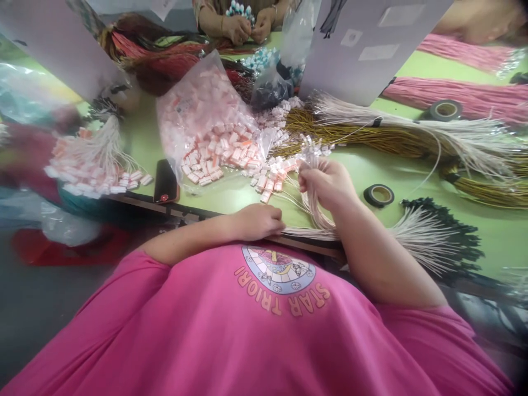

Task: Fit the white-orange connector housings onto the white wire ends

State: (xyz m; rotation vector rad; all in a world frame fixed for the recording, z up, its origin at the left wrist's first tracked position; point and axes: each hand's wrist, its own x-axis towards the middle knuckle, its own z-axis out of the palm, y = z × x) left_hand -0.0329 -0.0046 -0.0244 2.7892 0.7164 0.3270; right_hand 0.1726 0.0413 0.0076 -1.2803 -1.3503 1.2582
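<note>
My right hand (330, 184) is closed around a bundle of white wires (315, 209), just below the small white connectors (311, 147) at its upper end. The wires hang from the fist and bend at the table edge. My left hand (262, 221) rests at that edge with its fingers curled on white wires (307, 233) running out to the right; the fingertips are partly hidden. Just beyond my hands lie loose white-and-orange connectors (268, 184). Behind them, a clear plastic bag (206, 110) spills more of these connectors onto the green table (231, 197).
A phone (166, 181) and wires with connectors (97, 165) lie left. On the right are tape rolls (379, 195) (445, 110), yellow-brown wires (396, 137), pink wires (457, 98) and black-tipped white wires (424, 236). A co-worker's hands (249, 27) hold blue-white pieces opposite.
</note>
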